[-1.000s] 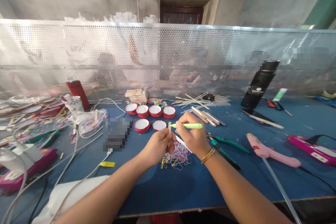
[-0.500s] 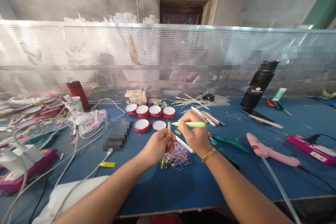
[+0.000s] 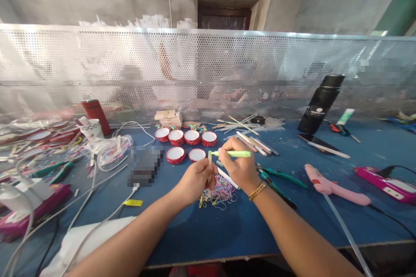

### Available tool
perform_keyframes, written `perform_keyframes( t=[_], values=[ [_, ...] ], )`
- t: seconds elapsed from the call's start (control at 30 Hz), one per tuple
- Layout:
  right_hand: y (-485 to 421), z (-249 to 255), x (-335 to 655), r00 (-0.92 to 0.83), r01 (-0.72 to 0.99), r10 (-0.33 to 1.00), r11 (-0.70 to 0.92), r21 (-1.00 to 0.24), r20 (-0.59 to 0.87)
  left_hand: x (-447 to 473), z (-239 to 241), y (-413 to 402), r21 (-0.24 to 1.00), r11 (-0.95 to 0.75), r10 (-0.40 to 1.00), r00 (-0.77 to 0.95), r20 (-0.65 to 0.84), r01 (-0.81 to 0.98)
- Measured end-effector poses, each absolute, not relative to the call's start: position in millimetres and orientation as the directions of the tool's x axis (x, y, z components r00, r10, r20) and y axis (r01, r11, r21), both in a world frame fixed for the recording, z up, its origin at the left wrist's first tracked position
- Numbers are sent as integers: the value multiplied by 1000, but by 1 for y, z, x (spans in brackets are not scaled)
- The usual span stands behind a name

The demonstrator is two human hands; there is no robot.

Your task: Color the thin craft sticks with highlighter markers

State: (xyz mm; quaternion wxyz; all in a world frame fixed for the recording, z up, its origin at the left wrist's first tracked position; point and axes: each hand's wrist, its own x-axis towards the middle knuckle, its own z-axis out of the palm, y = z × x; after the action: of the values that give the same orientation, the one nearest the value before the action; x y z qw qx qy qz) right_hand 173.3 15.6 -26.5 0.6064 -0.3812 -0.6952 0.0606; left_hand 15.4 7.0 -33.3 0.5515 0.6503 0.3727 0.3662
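Upright in the fingers of my left hand (image 3: 196,178) is a slim, pale wooden stick (image 3: 209,161) with a green upper end. My right hand (image 3: 239,165) grips a light green marker pen (image 3: 239,154) almost level. Its tip points left and meets the top of the stick, as far as I can see. Beneath both hands lies a tangle of pastel elastic cords (image 3: 218,199), partly hidden by my left fingers. A white marker (image 3: 230,178) rests beside the cords, half covered by my right hand.
Stacks of small red-rimmed dishes (image 3: 175,154) stand beyond my hands. More markers (image 3: 260,146) lie behind my right hand. Green-handled pliers (image 3: 286,177) and a pink glue gun (image 3: 338,191) are to the right. A dark phone (image 3: 146,168) with a cable lies left.
The marker pen has moved slightly left with my right hand, bringing its tip to the end of the stick. My left hand stays almost in place.
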Motion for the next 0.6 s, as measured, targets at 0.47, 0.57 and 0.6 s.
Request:
perform_keyframes(
  t=[0.47, 0.57, 0.6],
  values=[
    [17, -24, 178, 143, 417, 528, 735, -535, 837, 14, -26, 6, 999, -42, 886, 463, 23, 31],
    [19, -24, 179, 120, 440, 500, 748, -497, 858, 13, -27, 8, 997, -47, 893, 450, 12, 65],
    [19, -24, 179, 113, 453, 487, 750, -482, 866, 13, -28, 9, 996, -54, 899, 438, 17, 72]
  ],
)
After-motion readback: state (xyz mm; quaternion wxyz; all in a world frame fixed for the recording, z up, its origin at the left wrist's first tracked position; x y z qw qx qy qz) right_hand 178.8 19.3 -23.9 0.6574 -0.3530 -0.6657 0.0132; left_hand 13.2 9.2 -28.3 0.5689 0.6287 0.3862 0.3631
